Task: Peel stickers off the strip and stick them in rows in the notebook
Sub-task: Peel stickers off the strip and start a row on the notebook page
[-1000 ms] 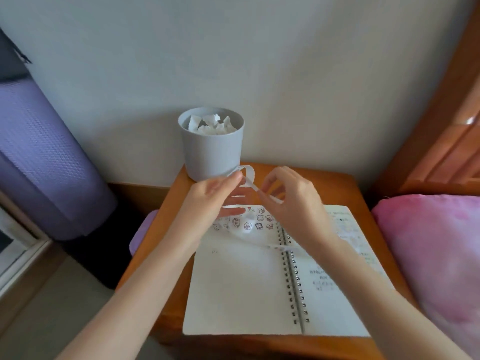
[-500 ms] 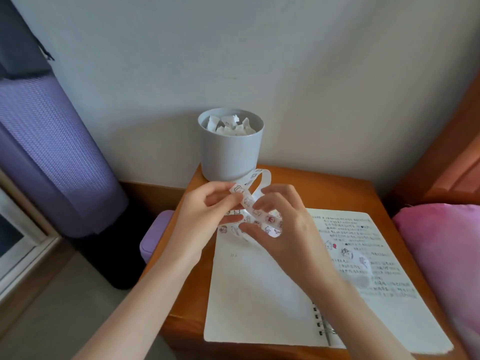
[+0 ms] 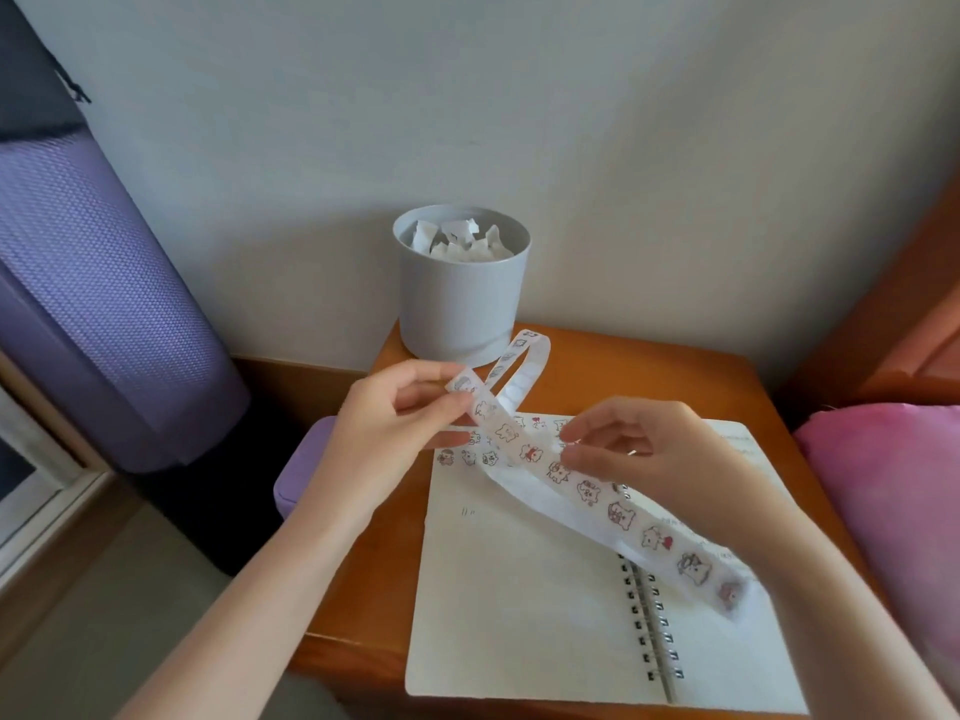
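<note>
Nearest, two bare forearms reaching in from the bottom edge over a spiral-bound notebook [image 3: 524, 589] lying open on a small wooden bedside table [image 3: 649, 376]. Left page mostly blank, with short rows of small cartoon stickers [image 3: 470, 456] already stuck along its top edge; right page handwritten, partly hidden under the right arm. Held above the pages, a long translucent sticker strip [image 3: 587, 491] printed with little animal figures, running from lower right up to a loop near the back of the table. Right hand [image 3: 634, 454] with thumb and forefinger pinched at the strip's edge around mid-length, other fingers loosely curled. Left hand [image 3: 395, 428] gripping the strip's upper part between thumb and fingers, just below the loop. Further back, touching distance from the loop, a grey round bin [image 3: 462, 298] holding crumpled white paper scraps [image 3: 457, 241], set against a pale wall. Off left, a purple rolled mat [image 3: 98, 283] and a lilac box [image 3: 301, 475] beside the table; off right, pink bedding [image 3: 893, 501].
</note>
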Tool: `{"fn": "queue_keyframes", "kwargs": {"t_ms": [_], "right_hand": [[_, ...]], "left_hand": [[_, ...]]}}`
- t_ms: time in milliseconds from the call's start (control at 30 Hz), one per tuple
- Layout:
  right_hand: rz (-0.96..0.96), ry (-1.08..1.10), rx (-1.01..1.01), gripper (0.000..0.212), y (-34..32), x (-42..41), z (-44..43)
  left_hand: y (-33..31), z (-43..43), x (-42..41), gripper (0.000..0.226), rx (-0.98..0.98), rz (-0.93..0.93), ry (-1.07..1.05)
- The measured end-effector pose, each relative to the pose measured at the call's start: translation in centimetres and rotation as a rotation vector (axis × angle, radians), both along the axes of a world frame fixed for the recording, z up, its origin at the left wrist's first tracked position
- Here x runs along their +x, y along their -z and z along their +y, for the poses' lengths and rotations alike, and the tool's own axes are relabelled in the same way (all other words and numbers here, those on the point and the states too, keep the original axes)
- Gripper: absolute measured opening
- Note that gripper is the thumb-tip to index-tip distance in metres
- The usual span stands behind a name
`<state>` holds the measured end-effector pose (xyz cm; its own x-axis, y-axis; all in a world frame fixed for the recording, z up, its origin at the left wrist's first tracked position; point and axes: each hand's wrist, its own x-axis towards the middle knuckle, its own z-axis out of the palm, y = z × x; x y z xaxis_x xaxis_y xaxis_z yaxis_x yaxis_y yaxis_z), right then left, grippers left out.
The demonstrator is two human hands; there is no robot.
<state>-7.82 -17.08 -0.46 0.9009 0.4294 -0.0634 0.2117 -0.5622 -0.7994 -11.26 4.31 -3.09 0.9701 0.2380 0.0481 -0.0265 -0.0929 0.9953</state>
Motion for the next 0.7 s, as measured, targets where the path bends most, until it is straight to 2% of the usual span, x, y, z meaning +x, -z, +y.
{"fn": "queue_keyframes", "kwargs": {"t_ms": [167, 267, 400, 500, 600, 700], "right_hand": [[-0.047, 0.106, -0.066, 0.007, 0.8, 0.8, 0.1], [-0.132, 0.231, -0.084, 0.007, 1.0, 2.0, -0.7], [-0.227, 0.38, -0.063, 0.004, 1.9, 3.5, -1.8], [-0.352, 0.459, -0.179, 0.007, 2.5, 4.0, -2.1], [-0.48, 0.382, -0.147, 0.008, 1.9, 3.5, -1.4], [-0.434, 0.101, -0.175, 0.013, 1.8, 2.4, 0.5]], "left_hand": [[1.3, 0.3, 0.5, 0.02, 0.375, -0.039, -0.083], [1.5, 0.3, 0.8, 0.022, 0.503, -0.081, -0.11], [1.6, -0.1, 0.9, 0.031, 0.561, -0.031, -0.067], [1.8, -0.9, 0.9, 0.038, 0.575, -0.015, -0.025], [2.1, -1.2, 1.1, 0.04, 0.653, -0.066, -0.024], [2.3, -1.0, 1.3, 0.037, 0.754, -0.126, -0.014]]}}
